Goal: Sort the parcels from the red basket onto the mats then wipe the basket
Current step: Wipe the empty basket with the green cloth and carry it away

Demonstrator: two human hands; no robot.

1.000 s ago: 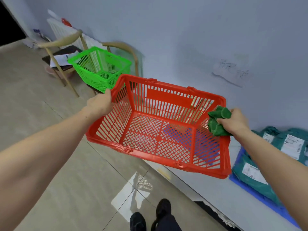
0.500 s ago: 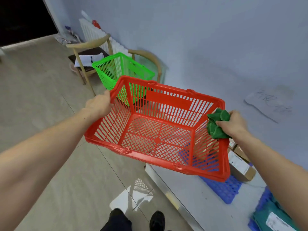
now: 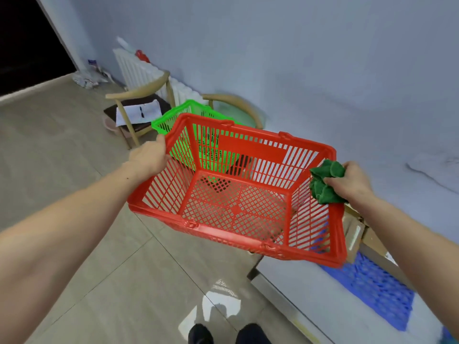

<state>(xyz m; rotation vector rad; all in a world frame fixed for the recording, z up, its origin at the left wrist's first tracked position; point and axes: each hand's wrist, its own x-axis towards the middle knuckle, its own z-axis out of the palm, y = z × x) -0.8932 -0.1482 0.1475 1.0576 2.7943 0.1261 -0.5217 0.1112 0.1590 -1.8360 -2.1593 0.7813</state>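
Note:
The red basket (image 3: 233, 237) is held up in the air above the floor, empty inside. My left hand (image 3: 149, 158) grips its left rim. A crumpled green cloth (image 3: 324, 182) is bunched in my right hand (image 3: 347, 181), which presses it against the basket's right rim. A blue mat (image 3: 370, 289) lies on the white table at the lower right. Brown cardboard parcels (image 3: 357, 232) rest on that mat, partly hidden behind the basket and my right arm.
A green basket (image 3: 178, 120) stands on a wooden chair behind the red one. Another wooden chair (image 3: 139, 95) with papers is further left, by a white radiator (image 3: 134, 68). The white table's edge (image 3: 280, 296) runs along the lower right. My shoes (image 3: 223, 335) show at the bottom.
My view has swung left, so the teal parcels left the frame and the green basket now sits behind the red one. Both hands keep their grips.

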